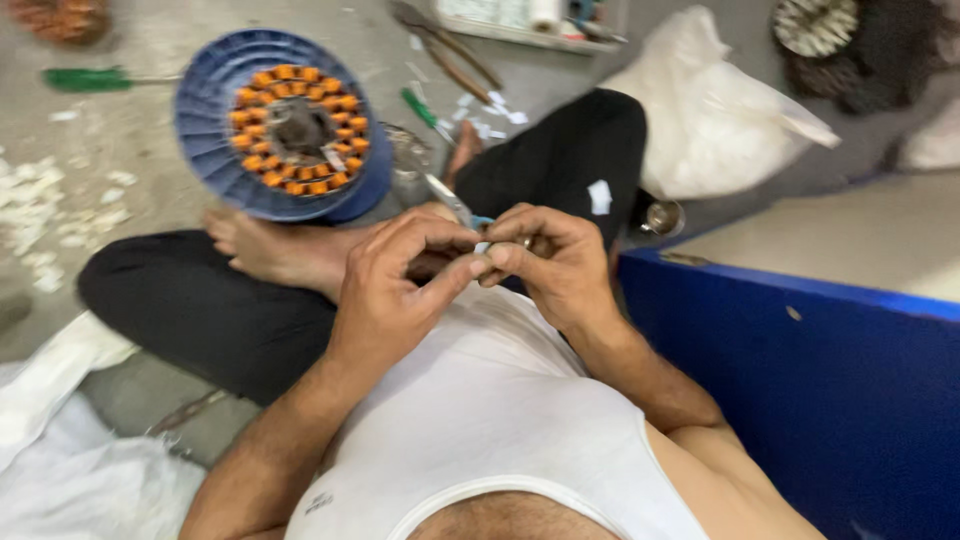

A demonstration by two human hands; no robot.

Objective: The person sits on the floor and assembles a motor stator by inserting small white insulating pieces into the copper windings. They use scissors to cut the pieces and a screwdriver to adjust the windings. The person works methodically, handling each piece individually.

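My left hand (400, 280) and my right hand (550, 262) meet in front of my chest, fingertips pinched together on a small pale strip (482, 247). A thin metal tool with a blue handle (452, 203) pokes up between the hands; which hand grips it is hidden. I sit cross-legged in black trousers (200, 300). A blue round fan motor housing with orange copper windings (285, 125) rests by my bare foot (265, 248), just beyond the hands.
A blue panel (800, 370) stands at my right. White sacks lie at the back right (710, 110) and front left (70, 450). A green-handled screwdriver (85, 78), pliers (450, 55) and paper scraps (35, 215) lie on the concrete floor.
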